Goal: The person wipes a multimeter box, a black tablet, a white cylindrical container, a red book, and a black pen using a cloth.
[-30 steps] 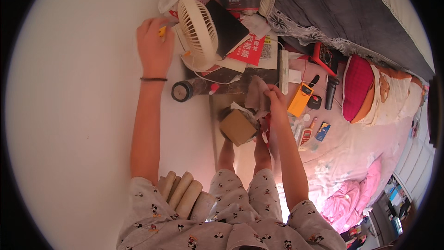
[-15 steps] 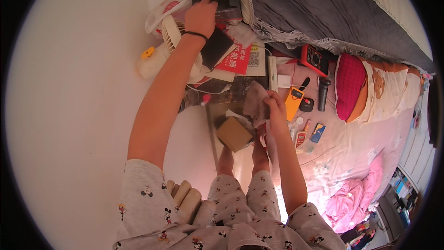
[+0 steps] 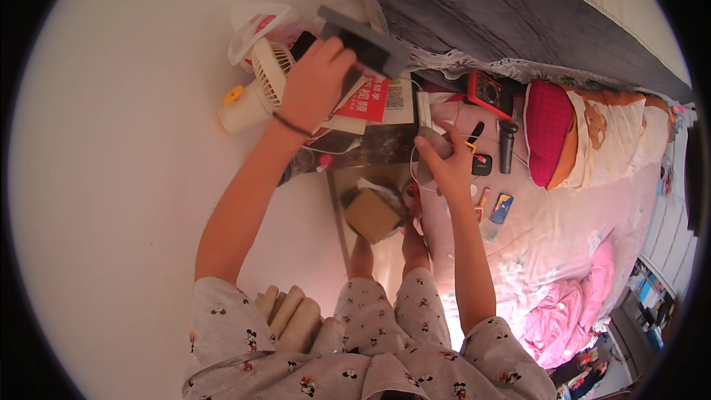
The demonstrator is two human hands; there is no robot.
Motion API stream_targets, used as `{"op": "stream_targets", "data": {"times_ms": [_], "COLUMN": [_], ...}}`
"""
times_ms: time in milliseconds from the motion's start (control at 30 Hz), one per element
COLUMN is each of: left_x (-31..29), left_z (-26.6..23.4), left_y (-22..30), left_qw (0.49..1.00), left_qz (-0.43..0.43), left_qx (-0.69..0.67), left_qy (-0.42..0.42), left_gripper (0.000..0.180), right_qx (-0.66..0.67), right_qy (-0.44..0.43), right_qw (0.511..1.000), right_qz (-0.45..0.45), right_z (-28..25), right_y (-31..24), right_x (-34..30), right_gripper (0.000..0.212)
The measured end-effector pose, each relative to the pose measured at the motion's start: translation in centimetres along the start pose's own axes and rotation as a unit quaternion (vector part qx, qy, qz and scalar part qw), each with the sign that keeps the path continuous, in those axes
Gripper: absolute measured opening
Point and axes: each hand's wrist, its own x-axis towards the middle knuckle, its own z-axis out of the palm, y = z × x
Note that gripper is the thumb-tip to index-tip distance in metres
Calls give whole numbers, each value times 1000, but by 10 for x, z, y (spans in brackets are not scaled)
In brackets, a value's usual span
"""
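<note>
While the left hand (image 3: 317, 78) has its fingers closed on a tilted dark box (image 3: 364, 41), the right hand (image 3: 453, 167) holds a greyish cloth (image 3: 437, 146) between thumb and fingers. Below and right of the left fingers, a red sheet (image 3: 366, 101) bears white characters.

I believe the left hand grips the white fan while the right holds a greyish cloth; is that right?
Not quite: the head view shows the left hand gripping a dark box, not the fan; the right hand holds a greyish cloth.

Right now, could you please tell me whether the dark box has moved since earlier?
Yes: the dark box has moved closer to the red sheet.
</note>
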Motion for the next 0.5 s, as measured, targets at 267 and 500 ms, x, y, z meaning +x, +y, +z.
{"op": "stream_targets", "data": {"times_ms": [267, 500], "left_x": [-30, -106], "left_z": [-37, -5], "left_y": [88, 97], "left_qw": [990, 883], "left_qz": [17, -300], "left_qx": [-141, -362], "left_qy": [2, 14], "left_gripper": [22, 62], "right_qx": [-163, 156], "right_qy": [23, -122], "right_qw": [967, 976], "right_qz": [-194, 93], "right_z": [-16, -41], "right_y": [-16, -16], "right_x": [-8, -47], "right_gripper": [67, 44]}}
